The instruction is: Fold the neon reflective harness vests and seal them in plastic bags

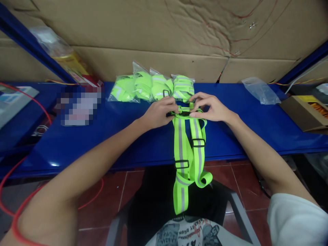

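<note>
A neon-green reflective harness [180, 136] with grey stripes and black slide buckles lies over the front edge of the blue table, its straps hanging toward my lap. My left hand [162, 111] pinches its upper band from the left side. From the right, my right hand [208, 107] grips the same band between thumb and fingers. A dark piece, partly covered, shows on the band between both hands. Just behind them, several clear bags of folded green straps [139, 87] stand in a row.
On the right are an empty plastic bag [260, 90] and an open cardboard box [302, 114] with orange packets. A bottle [63, 54] stands at the back left. A red hose [15, 212] curls past my left arm. Cardboard [143, 30] lines the back.
</note>
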A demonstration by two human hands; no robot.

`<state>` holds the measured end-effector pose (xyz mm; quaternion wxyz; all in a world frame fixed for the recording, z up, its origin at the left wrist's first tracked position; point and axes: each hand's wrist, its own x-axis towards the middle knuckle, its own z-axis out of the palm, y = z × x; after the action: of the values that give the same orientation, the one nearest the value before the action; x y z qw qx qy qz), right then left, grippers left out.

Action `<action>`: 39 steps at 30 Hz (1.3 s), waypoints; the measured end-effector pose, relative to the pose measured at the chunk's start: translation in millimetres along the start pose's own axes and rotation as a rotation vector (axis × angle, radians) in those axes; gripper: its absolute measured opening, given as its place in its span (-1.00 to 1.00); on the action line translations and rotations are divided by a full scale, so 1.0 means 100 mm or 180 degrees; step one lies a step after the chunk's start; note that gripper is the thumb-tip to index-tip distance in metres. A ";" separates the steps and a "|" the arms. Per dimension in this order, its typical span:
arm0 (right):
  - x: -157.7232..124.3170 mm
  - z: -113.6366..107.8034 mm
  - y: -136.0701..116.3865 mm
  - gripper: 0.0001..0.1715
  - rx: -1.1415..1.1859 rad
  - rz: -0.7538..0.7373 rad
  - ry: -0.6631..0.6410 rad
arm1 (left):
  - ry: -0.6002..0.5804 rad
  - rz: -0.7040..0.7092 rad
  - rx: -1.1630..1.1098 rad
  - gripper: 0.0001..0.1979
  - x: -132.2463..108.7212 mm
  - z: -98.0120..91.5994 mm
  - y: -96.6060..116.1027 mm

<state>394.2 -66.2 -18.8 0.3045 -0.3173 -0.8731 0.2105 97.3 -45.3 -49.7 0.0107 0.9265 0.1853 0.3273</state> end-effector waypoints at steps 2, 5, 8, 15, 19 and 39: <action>0.00 -0.05 0.01 -0.53 -0.0008 0.0127 0.0040 | -0.0107 0.0135 0.0236 -0.81 0.01 0.00 0.03; 0.00 -0.12 0.03 -0.24 -0.0325 0.0545 -0.0007 | -0.0153 0.0301 0.0270 -0.77 0.02 -0.03 0.09; -0.02 -0.16 0.02 0.01 -0.0521 0.1001 -0.0300 | -0.0190 0.0074 -0.0063 -0.80 0.03 -0.06 0.11; 0.00 -0.10 -0.02 -0.23 -0.0348 0.0688 -0.0421 | -0.0627 -0.0020 -0.0173 -0.76 0.07 -0.17 0.15; 0.00 -0.08 0.01 -0.21 -0.0369 0.0544 -0.0280 | -0.0558 -0.0237 -0.0551 -0.67 0.07 -0.22 0.15; -0.02 -0.05 0.08 -0.35 -0.0223 0.0486 0.0087 | -0.0468 -0.0262 -0.0183 -0.71 -0.01 -0.11 0.02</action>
<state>402.6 -60.9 -20.5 0.2881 -0.3962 -0.8490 0.1981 90.2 -48.7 -41.5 0.0643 0.9389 0.2125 0.2628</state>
